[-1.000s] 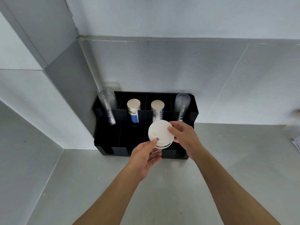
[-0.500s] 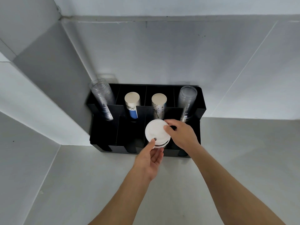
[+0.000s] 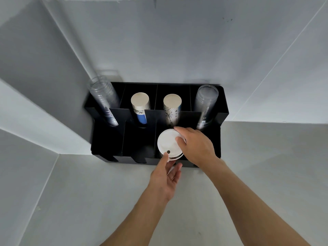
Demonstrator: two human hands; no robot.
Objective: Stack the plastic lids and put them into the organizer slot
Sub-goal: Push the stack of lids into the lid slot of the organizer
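Observation:
A stack of white plastic lids (image 3: pixel 167 144) sits over the third front slot of the black organizer (image 3: pixel 106 139), its top lid showing a small dark hole. My right hand (image 3: pixel 195 146) grips the stack from the right, thumb on top and fingers around the far edge. From below, my left hand (image 3: pixel 166 176) touches the stack's near edge with its thumb, fingers loosely spread beneath. The lower lids are partly hidden by my hands and the slot's front wall.
The organizer stands against the wall in a corner of the grey counter (image 3: pixel 248 174). Its back row holds clear cup stacks (image 3: pixel 104 100) (image 3: pixel 205 105) at both ends and two paper cup stacks (image 3: pixel 140 105) (image 3: pixel 172 107) between. The wall (image 3: pixel 26 139) is close on the left.
The lid stack has sunk lower into the front slot with both hands following. The camera has tilted downward and moved closer to the organizer.

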